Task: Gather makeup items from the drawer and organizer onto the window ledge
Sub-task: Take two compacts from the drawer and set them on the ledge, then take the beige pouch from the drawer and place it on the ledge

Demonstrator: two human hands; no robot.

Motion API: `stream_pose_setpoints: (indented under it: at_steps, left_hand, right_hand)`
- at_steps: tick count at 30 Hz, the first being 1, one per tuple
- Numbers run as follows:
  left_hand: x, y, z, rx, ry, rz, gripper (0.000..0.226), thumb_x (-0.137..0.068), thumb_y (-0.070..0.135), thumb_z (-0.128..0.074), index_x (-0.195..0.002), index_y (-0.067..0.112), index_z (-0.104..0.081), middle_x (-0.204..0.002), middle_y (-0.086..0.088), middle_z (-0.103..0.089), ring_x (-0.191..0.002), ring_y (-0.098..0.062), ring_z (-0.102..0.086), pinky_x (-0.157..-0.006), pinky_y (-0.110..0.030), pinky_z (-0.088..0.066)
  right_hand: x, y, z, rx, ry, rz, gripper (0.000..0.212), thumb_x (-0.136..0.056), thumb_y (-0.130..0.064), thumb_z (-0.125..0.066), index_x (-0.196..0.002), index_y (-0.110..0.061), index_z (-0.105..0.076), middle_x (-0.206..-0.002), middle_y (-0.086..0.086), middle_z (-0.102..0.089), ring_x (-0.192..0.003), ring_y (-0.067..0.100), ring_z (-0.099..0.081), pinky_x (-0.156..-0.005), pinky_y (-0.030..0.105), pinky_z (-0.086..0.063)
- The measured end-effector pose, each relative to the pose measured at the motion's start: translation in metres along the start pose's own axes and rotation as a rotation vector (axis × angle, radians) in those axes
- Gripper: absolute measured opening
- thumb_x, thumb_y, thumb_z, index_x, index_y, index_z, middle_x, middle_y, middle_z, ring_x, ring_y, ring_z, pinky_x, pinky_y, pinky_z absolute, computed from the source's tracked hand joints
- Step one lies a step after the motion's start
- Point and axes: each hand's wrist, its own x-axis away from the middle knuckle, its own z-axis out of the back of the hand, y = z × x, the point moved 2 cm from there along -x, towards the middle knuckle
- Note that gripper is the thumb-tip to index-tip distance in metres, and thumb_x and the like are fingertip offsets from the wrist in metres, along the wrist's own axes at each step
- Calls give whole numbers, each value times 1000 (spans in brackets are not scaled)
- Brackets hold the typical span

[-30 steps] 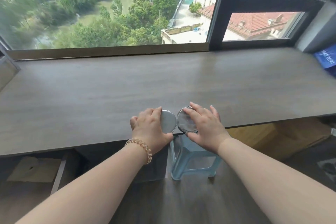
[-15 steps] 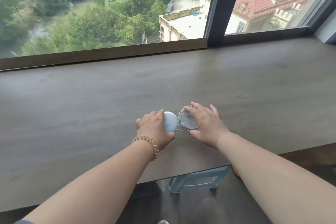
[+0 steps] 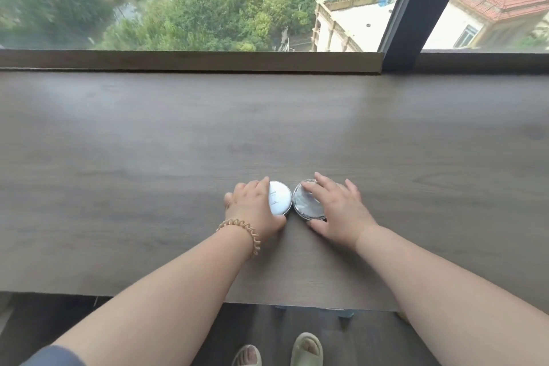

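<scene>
Wooden window ledge beneath; clasped white compact in curled left hand, rested right hand, fingers straight and spread, across adjoining silver compact

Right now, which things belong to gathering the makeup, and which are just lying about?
Job: white compact, silver compact, window ledge, left hand, right hand.
Not part: bracelet, slippers.
</scene>
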Motion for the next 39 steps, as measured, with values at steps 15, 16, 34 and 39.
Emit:
stream_pose_setpoints:
  at_steps: [15, 16, 34, 39]
  left_hand:
    - [64, -75, 42, -86, 165, 74, 84, -88, 57, -39, -149, 22, 5, -160, 2, 5, -146, -13, 3, -113, -36, -11]
    - [73, -96, 49, -79, 177, 110, 83, -88, 57, -39, -149, 22, 5, -160, 2, 4, -146, -13, 3, -113, -36, -11]
    - [239, -543, 94, 29, 217, 423, 47, -88, 34, -51, -134, 30, -40, -141, 9, -39, -132, -15, -30, -108, -36, -23]
    - [236, -624, 61, 24, 11, 495, 58, -90, 36, -47, -143, 29, -25, -154, 5, -25, -140, -17, -22, -111, -39, -21]
  right_hand:
    - [-3, -101, 0, 225, 231, 262, 70, -67, -32, -76, -130, -20, -48, -142, 11, -47, -129, 28, -47, -106, 46, -12]
    - [-7, -123, -4, 220, 221, 301, 69, -67, -32, -75, -130, -19, -48, -142, 11, -47, -129, 28, -46, -106, 46, -12]
    - [-33, -579, -182, -143, 198, 586, 34, -72, -20, -58, -106, -22, -63, -108, -1, -64, -100, 20, -57, -92, 34, -37]
    - [-49, -632, -260, 108, -177, 434, 48, -80, -27, -57, -127, -20, -50, -127, 8, -56, -111, 30, -55, -96, 45, -41]
